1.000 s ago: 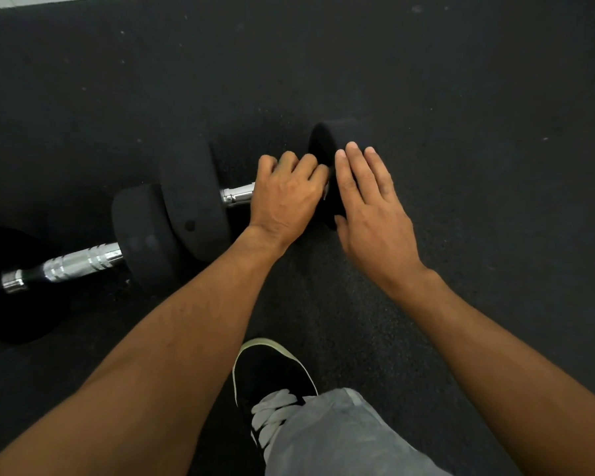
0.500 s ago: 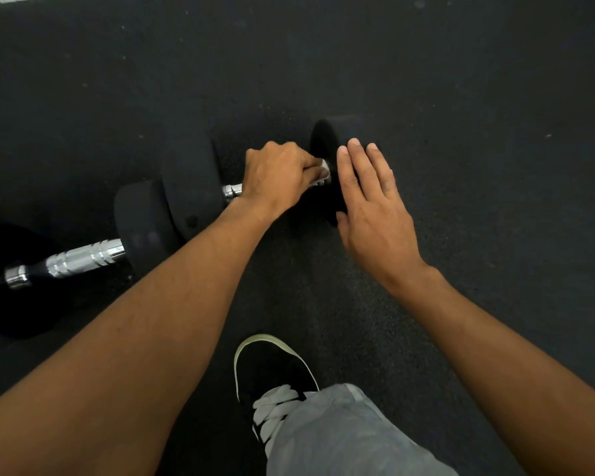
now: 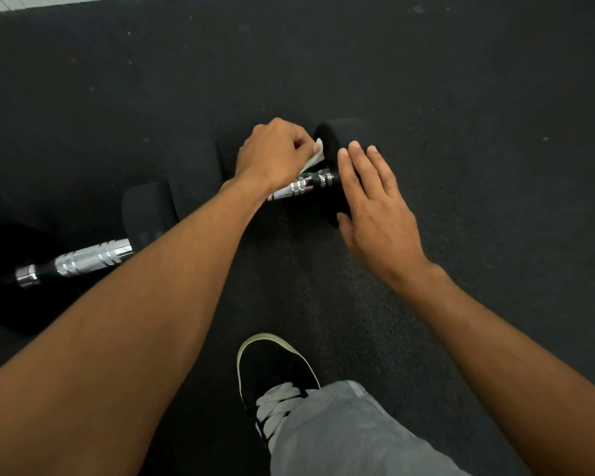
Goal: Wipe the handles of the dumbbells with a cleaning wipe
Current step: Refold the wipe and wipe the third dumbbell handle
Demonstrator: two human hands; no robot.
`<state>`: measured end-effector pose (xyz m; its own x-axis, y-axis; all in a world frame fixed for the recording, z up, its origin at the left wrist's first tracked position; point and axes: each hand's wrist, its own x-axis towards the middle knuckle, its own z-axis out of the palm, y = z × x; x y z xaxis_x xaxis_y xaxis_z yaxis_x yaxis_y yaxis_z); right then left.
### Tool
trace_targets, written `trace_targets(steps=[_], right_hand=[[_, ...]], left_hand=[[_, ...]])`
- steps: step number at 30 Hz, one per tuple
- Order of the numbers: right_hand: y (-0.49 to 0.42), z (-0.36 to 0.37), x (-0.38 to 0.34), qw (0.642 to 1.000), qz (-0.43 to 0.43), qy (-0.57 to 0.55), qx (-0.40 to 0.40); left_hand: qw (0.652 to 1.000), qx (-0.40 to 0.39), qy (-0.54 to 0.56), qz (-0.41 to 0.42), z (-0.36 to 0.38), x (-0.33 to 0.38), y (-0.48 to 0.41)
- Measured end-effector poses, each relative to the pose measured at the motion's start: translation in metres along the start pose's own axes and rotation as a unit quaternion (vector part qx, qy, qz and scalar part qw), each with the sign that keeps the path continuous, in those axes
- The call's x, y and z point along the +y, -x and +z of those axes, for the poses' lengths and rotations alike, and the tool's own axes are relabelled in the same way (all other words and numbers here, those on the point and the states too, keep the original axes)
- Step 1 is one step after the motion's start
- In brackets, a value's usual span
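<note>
Two black dumbbells with chrome handles lie on the dark rubber floor. My left hand (image 3: 272, 154) grips a white cleaning wipe (image 3: 315, 156) just above the chrome handle (image 3: 299, 187) of the right dumbbell, near its right weight head (image 3: 328, 146). My right hand (image 3: 375, 204) lies flat with straight fingers against that head, steadying it. My left forearm hides most of this handle and partly covers its left head (image 3: 193, 173). The second dumbbell's handle (image 3: 90, 257) is bare at the lower left, between its two black heads.
My black shoe (image 3: 272, 369) with white laces and a grey trouser leg (image 3: 344, 434) stand at the bottom centre. Dark rubber flooring (image 3: 461, 97) stretches all around. A strip of pale floor (image 3: 49, 0) shows at the top left edge.
My left hand has rolled back off the handle and lifted, so the white wipe and the handle's right end now show. My right hand has stayed on the weight head.
</note>
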<state>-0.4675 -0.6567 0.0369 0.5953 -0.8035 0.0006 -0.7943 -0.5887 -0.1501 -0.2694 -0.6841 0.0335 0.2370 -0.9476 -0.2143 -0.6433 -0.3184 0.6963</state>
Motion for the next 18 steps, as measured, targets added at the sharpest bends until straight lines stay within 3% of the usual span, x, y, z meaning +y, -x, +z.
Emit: trace_targets(steps=[3, 7, 11, 18], right_hand=[[-0.005, -0.017, -0.007, 0.997, 0.041, -0.059, 0.011], [-0.014, -0.045, -0.021, 0.969, 0.129, -0.192, 0.088], [-0.018, -0.062, -0.038, 0.909, 0.210, -0.357, 0.037], [-0.017, -0.085, -0.054, 0.863, 0.216, -0.454, -0.048]], left_hand=[[0.998, 0.024, 0.062, 0.017, -0.017, 0.013, 0.018], [0.983, 0.028, 0.180, -0.013, -0.030, 0.020, 0.041], [0.961, 0.010, 0.269, -0.060, -0.035, 0.022, 0.055], [0.942, -0.011, 0.313, -0.117, -0.049, 0.035, 0.071]])
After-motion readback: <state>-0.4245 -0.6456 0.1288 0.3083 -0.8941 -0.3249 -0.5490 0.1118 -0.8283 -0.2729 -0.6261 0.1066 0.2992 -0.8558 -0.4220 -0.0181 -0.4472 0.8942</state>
